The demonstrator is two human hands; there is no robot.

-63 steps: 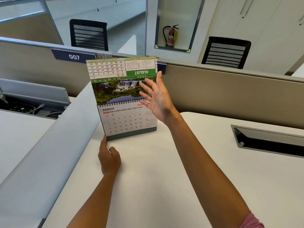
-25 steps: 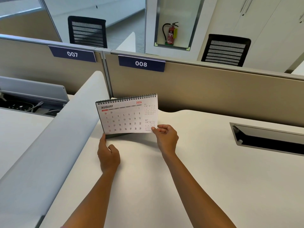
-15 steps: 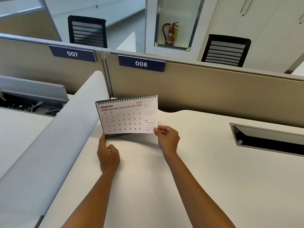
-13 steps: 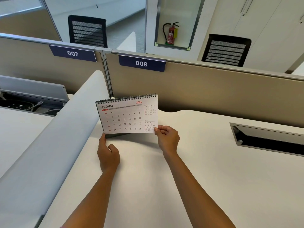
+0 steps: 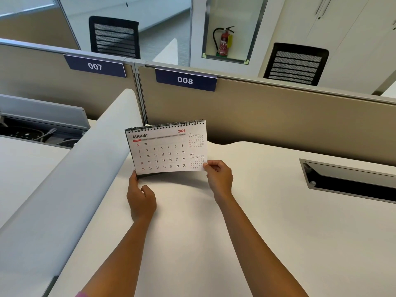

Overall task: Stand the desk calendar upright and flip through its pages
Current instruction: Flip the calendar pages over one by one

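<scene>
The spiral-bound desk calendar stands upright on the white desk, showing the August 2026 page. My left hand rests on the desk with its thumb against the calendar's lower left corner and its fingers curled. My right hand pinches the lower right corner of the front page between thumb and fingers, and that corner is lifted slightly off the base.
A grey curved divider runs along the left of the desk. Beige partition panels labelled 007 and 008 stand just behind the calendar. A recessed cable tray lies in the desk at the right. Black chairs stand beyond the partition.
The earlier page with the waterfall picture has gone over the top. My right hand came down from it to the front page's lower right corner and has held still there for the last second.
</scene>
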